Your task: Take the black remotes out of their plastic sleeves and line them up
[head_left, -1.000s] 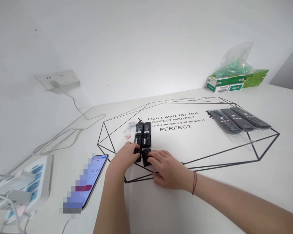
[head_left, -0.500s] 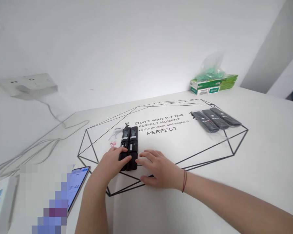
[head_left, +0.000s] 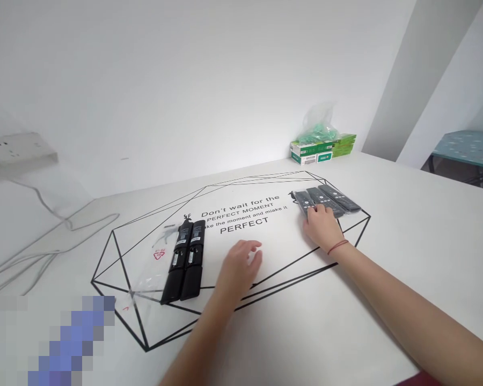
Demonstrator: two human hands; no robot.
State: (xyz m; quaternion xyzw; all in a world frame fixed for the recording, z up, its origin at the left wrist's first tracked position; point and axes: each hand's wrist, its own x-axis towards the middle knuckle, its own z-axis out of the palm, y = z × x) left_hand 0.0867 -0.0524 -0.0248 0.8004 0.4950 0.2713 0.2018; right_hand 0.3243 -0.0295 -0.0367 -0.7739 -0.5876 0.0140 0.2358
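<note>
Two black remotes (head_left: 192, 257) lie face down side by side, their battery bays uncovered, with a clear plastic bag (head_left: 151, 271) to their left. My left hand (head_left: 240, 264) is raised a little over the middle of the table, fingers apart and holding nothing. At the right, my right hand (head_left: 324, 226) has its fingertips on the leftmost of three dark remotes (head_left: 330, 201) in clear wrapping. Its fingers are bent and partly hide that remote; whether they grip it is hard to tell.
Green and white boxes (head_left: 312, 153) with a plastic bag on top stand against the wall. White cables (head_left: 44, 252) run from a wall socket (head_left: 18, 153) at the left. A blue patterned table (head_left: 470, 147) is at the far right.
My left hand has left the two black remotes and moved right. My right hand has reached right to the wrapped remotes. The view has turned to the right.
</note>
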